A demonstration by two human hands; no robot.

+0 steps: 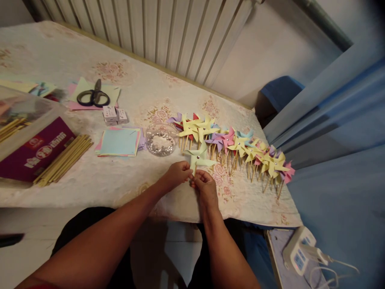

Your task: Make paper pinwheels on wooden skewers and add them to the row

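A pale green paper pinwheel with a dark pin at its centre stands up over the table, held near its stick. My left hand pinches it from the left, fingers closed at the base of the lower blade. From the right, my right hand is closed on the thin stick just under the pinwheel. Beyond my hands, a round clear dish holds many small shiny pins. Finished-looking pinwheels in yellow, pink, purple and blue lie in a long row to the right.
Stacked coloured paper squares lie left of the dish. Behind them are small boxes and black-handled scissors on more paper. Wooden sticks rest against a purple-labelled bin. A power strip sits at lower right, beside a blue curtain.
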